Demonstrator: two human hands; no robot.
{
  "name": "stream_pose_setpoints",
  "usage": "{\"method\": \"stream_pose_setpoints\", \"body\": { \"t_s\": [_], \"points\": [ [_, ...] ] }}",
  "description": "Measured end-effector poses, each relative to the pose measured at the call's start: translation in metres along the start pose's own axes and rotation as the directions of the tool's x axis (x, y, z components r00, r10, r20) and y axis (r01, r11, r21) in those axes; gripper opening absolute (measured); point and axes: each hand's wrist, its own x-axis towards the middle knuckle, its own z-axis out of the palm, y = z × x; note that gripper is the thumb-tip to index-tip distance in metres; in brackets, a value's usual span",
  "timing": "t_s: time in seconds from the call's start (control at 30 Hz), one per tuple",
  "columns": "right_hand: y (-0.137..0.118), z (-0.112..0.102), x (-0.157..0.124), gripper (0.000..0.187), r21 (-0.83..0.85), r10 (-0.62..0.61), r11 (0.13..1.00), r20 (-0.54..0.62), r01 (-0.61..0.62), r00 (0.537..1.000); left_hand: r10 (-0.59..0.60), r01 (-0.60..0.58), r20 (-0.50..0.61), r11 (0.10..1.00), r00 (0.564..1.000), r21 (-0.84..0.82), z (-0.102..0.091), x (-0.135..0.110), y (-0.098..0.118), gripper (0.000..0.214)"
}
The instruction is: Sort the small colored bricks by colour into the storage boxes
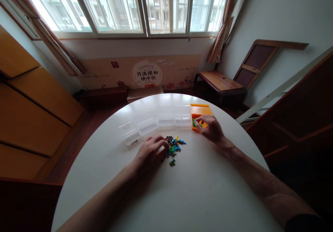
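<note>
A small heap of coloured bricks (173, 147) lies on the round white table (182, 190). My left hand (151, 152) rests at the heap's left edge, its fingers curled and touching the pieces. My right hand (210, 127) is over the front edge of an open orange box (199, 114), fingertips pinched on a small green piece (194, 122) inside it.
Several clear plastic boxes (145, 126) stand in a row behind the heap, from left to the orange box. A low wooden bench (220, 82) and leaning boards are at the right wall, a wooden cabinet (31, 114) at the left, windows behind.
</note>
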Motion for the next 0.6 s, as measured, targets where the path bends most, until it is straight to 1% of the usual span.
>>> {"method": "stream_pose_setpoints", "body": {
  "t_s": [0.1, 0.2, 0.3, 0.4, 0.5, 0.6],
  "points": [
    [-0.012, -0.001, 0.001, 0.013, 0.039, -0.093, 0.995, -0.020, 0.093, 0.995, -0.030, 0.029, -0.039, 0.999, 0.999, -0.029, -0.002, 0.001, 0.001, 0.015],
    [-0.032, -0.004, 0.000, 0.011, 0.115, -0.223, 0.968, -0.003, 0.222, 0.975, -0.078, 0.068, -0.071, 0.990, 0.994, -0.127, -0.006, 0.004, 0.004, 0.013],
    [-0.057, -0.002, -0.004, 0.009, 0.219, -0.355, 0.917, 0.075, 0.332, 0.932, -0.118, 0.093, -0.090, 0.965, 0.989, -0.245, -0.010, 0.007, 0.008, 0.013],
    [-0.076, 0.007, -0.010, 0.009, 0.300, -0.441, 0.872, 0.135, 0.388, 0.887, -0.137, 0.098, -0.112, 0.948, 0.984, -0.303, -0.011, 0.010, 0.013, 0.012],
    [-0.082, 0.019, -0.016, 0.012, 0.320, -0.484, 0.847, 0.136, 0.424, 0.865, -0.136, 0.085, -0.133, 0.940, 0.982, -0.332, -0.010, 0.011, 0.017, 0.011],
    [-0.077, 0.028, -0.019, 0.015, 0.315, -0.505, 0.837, 0.130, 0.448, 0.853, -0.116, 0.073, -0.107, 0.936, 0.987, -0.344, -0.007, 0.011, 0.020, 0.011]
  ]
}}
